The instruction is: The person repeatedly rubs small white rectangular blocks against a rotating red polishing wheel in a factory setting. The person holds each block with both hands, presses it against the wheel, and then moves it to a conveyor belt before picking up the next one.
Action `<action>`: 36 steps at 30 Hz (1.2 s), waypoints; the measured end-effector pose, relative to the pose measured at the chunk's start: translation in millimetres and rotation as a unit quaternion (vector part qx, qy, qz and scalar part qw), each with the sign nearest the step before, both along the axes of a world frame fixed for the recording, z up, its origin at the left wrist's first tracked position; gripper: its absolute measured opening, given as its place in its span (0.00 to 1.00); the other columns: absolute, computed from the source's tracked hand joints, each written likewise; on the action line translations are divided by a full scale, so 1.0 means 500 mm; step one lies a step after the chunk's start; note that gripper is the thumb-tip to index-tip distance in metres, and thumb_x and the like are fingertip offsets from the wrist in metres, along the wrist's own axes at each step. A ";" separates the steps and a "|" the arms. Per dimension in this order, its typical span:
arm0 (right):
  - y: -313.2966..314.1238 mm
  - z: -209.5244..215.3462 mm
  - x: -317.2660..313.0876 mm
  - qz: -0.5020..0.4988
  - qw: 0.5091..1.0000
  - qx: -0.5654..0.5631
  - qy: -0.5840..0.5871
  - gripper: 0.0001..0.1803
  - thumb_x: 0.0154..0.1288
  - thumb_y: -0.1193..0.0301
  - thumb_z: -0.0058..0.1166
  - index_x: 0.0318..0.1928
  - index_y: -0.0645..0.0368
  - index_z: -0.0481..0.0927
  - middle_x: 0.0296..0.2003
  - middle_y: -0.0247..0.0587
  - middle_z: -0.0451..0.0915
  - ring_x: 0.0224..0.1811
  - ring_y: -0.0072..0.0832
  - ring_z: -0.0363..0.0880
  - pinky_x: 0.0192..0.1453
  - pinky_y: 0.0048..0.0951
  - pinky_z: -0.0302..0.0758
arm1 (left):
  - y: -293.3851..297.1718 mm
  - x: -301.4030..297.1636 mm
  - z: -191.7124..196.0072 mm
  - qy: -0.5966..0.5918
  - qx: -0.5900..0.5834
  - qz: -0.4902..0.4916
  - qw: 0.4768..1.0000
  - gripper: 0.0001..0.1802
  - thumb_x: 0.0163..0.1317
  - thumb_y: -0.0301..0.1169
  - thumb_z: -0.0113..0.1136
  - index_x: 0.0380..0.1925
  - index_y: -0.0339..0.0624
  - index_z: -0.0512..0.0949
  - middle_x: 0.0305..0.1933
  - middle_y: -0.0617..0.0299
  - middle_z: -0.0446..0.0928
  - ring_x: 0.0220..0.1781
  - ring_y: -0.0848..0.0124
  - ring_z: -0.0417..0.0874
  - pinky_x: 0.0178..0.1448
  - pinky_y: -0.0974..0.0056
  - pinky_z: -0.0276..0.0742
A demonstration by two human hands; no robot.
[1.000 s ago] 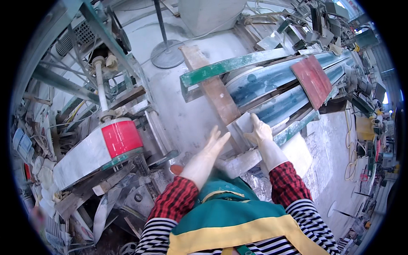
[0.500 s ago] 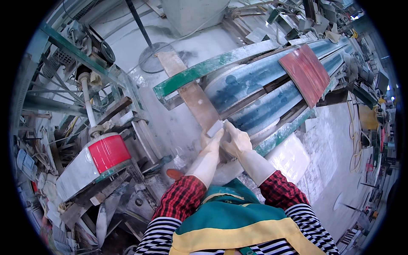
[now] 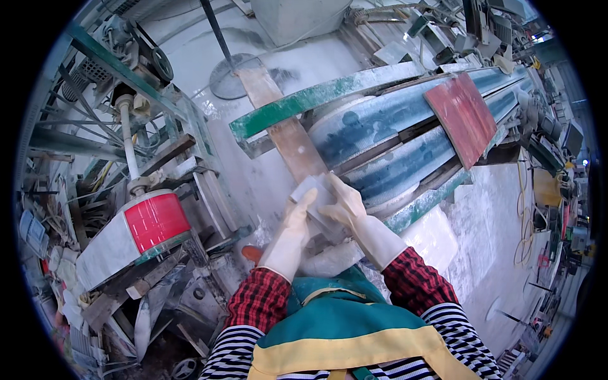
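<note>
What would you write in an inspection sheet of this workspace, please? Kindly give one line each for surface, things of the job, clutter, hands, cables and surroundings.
Surface: long blue strips with darker patches; a red board lies across them.
Job's things: pale slab between the hands; exact number of pieces unclear.
Clutter: wooden and metal parts jumbled at left, including a wood piece.
Hands: both in pale gloves; left hand and right hand hold the slab.
Cables: a yellow cable or hose hangs at far right; which of these cannot be told.
Surroundings: white-smeared floor; red-and-white housing at left.
</note>
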State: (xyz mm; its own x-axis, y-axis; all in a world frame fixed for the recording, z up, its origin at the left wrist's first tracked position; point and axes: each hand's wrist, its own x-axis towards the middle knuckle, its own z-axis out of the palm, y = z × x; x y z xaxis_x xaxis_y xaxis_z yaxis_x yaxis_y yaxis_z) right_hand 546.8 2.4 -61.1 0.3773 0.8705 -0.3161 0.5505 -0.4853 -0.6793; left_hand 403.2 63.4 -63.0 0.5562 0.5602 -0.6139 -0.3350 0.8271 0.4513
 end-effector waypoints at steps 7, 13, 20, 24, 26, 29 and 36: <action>0.038 0.033 -0.014 0.030 0.990 -0.059 -0.125 0.43 0.43 0.61 0.74 0.61 0.53 0.69 0.47 0.57 0.83 0.52 0.54 0.82 0.56 0.47 0.78 | 0.040 -0.006 0.014 0.014 0.010 -0.029 0.999 0.24 0.71 0.35 0.60 0.65 0.45 0.70 0.57 0.51 0.80 0.54 0.54 0.85 0.54 0.49 0.86; 0.031 -0.019 -0.004 -0.013 0.991 -0.135 -0.016 0.53 0.42 0.61 0.74 0.70 0.58 0.63 0.51 0.62 0.82 0.55 0.51 0.82 0.59 0.43 0.78 | 0.004 -0.014 -0.091 0.035 0.020 -0.042 0.998 0.36 0.69 0.38 0.64 0.73 0.51 0.59 0.65 0.53 0.74 0.64 0.55 0.79 0.64 0.48 0.80; -0.010 -0.064 -0.022 -0.014 0.992 -0.084 0.091 0.53 0.41 0.60 0.76 0.70 0.58 0.67 0.55 0.58 0.81 0.58 0.48 0.82 0.60 0.38 0.79 | -0.025 -0.029 -0.057 0.044 -0.127 -0.010 0.991 0.33 0.67 0.41 0.66 0.69 0.46 0.68 0.61 0.53 0.79 0.61 0.55 0.81 0.60 0.50 0.82; -0.023 -0.051 -0.082 0.016 0.989 -0.004 0.146 0.56 0.39 0.57 0.79 0.72 0.53 0.67 0.60 0.53 0.80 0.60 0.44 0.80 0.63 0.36 0.78 | -0.061 -0.093 -0.125 -0.019 -0.172 0.017 0.985 0.27 0.67 0.41 0.66 0.63 0.42 0.75 0.61 0.53 0.80 0.61 0.55 0.81 0.64 0.49 0.78; -0.003 -0.029 -0.108 0.086 0.989 -0.109 0.056 0.57 0.40 0.52 0.78 0.72 0.57 0.67 0.61 0.55 0.78 0.62 0.47 0.79 0.67 0.37 0.75 | -0.058 -0.131 -0.089 0.006 -0.106 0.023 0.994 0.33 0.69 0.45 0.63 0.68 0.39 0.71 0.65 0.50 0.76 0.64 0.53 0.78 0.67 0.50 0.76; 0.022 -0.006 -0.175 0.074 0.982 -0.096 0.143 0.53 0.42 0.48 0.77 0.66 0.62 0.71 0.57 0.58 0.80 0.61 0.50 0.79 0.63 0.40 0.76 | -0.041 -0.203 -0.002 -0.052 -0.155 0.026 0.986 0.31 0.72 0.45 0.58 0.68 0.38 0.70 0.64 0.50 0.76 0.66 0.53 0.77 0.69 0.50 0.74; 0.112 0.196 -0.351 0.203 0.970 -0.133 -0.004 0.64 0.45 0.43 0.73 0.75 0.62 0.55 0.64 0.62 0.73 0.65 0.55 0.75 0.66 0.46 0.74 | -0.007 -0.359 -0.037 -0.015 -0.011 0.120 0.993 0.40 0.68 0.57 0.57 0.71 0.41 0.66 0.69 0.51 0.72 0.68 0.51 0.74 0.71 0.47 0.70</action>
